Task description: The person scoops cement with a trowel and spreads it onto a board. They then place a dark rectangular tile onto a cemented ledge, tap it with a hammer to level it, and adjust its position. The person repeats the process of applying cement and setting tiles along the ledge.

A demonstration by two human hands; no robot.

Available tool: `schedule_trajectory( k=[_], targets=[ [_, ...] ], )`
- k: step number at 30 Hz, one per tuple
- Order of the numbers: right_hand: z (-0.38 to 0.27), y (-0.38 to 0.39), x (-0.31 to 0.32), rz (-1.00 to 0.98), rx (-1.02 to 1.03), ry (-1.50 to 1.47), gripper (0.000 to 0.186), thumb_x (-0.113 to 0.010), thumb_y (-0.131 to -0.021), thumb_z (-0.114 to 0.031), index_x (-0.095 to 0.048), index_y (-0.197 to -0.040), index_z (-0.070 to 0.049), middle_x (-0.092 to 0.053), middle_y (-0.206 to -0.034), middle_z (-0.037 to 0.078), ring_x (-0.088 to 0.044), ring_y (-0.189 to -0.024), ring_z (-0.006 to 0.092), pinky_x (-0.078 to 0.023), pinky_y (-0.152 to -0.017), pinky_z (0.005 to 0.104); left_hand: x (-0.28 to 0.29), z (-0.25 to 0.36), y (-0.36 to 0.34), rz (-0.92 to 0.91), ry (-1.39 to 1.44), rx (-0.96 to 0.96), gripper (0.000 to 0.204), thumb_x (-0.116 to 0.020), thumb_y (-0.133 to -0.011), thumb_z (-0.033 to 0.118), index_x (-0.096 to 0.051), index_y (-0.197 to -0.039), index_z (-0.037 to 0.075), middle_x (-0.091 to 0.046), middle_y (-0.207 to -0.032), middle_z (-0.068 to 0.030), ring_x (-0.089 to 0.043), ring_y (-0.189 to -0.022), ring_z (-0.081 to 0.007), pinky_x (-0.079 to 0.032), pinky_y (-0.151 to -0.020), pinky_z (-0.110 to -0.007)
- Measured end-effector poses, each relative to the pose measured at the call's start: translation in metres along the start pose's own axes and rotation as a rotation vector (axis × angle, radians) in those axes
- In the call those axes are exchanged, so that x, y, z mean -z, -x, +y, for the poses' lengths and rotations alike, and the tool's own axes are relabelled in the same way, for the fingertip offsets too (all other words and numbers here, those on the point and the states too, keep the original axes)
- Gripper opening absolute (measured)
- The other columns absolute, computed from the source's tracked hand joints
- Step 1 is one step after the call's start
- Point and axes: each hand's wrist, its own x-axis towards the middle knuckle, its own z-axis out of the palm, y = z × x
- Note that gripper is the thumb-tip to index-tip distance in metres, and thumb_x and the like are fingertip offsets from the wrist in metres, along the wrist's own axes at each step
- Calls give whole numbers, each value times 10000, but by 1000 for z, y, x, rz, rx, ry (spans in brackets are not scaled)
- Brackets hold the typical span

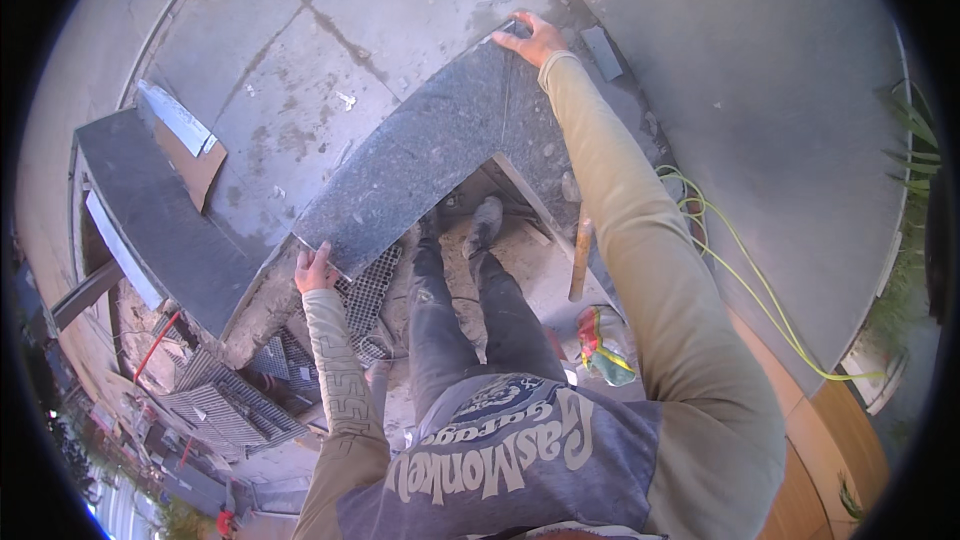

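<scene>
A long dark grey speckled stone slab [415, 145] lies slanting in front of me over the pale paved surface. My left hand [315, 268] has its fingers closed round the slab's near left end. At the far right end, my right hand [535, 40] grips the slab's corner between thumb and fingers, the arm stretched out. Below the slab's near edge is an opening where my legs and dusty shoes show. A wooden handle [581, 258] stands near my right forearm; what it belongs to is unclear.
Another dark slab [165, 205] lies at left beside a brown cardboard piece [190, 165]. A large grey panel [770, 130] fills the right, with a yellow-green cord [745, 270] along it. Black-and-white gridded panels [375, 290] and a colourful bag [603, 345] lie below. Debris dots the paving [300, 70].
</scene>
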Motion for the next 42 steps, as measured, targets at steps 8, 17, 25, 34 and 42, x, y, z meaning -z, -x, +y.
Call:
schedule_trajectory(
  k=[8,17,25,34,42],
  targets=[
    [-8,9,0,23,-103,69,699,-774,-801,-527,-601,-1349,-129,-610,-1355,182,-576,-1260,315,-435,-1061,397,18,-1,0,-93,151,34,252,-779,-827,189,-532,-799,146,-482,-737,50,-460,-645,-91,-427,-540,-290],
    [-10,3,-6,85,-138,80,691,-763,-812,-526,-607,-1338,-105,-620,-1337,189,-578,-1257,317,-434,-1060,396,46,-82,-23,-51,184,485,576,-716,-886,479,-556,-1193,19,-656,-986,-121,-694,-885,-289,-600,-710,-466],
    [-28,10,-4,145,-183,70,766,-765,-793,-562,-588,-1343,-60,-592,-1367,198,-547,-1293,322,-414,-1082,392,19,-66,-3,-164,368,421,581,-765,-856,476,-569,-1181,36,-663,-1068,-131,-684,-868,-334,-604,-757,-491],
    [-17,16,-4,128,-227,16,983,-853,-704,-529,-453,-1438,-12,-510,-1446,224,-505,-1336,325,-388,-1115,397,2,-51,5,-29,200,326,647,-804,-833,448,-628,-1110,-110,-642,-1030,-144,-659,-807,-255,-611,-653,-386],
    [-54,80,-34,424,-33,86,700,-841,-774,-377,-573,-1276,31,-661,-1204,207,-647,-1094,311,-496,-961,385,27,-62,8,-97,306,274,709,-794,-848,397,-548,-1278,-110,-615,-1245,-200,-686,-965,-289,-625,-713,-382]
  ],
)
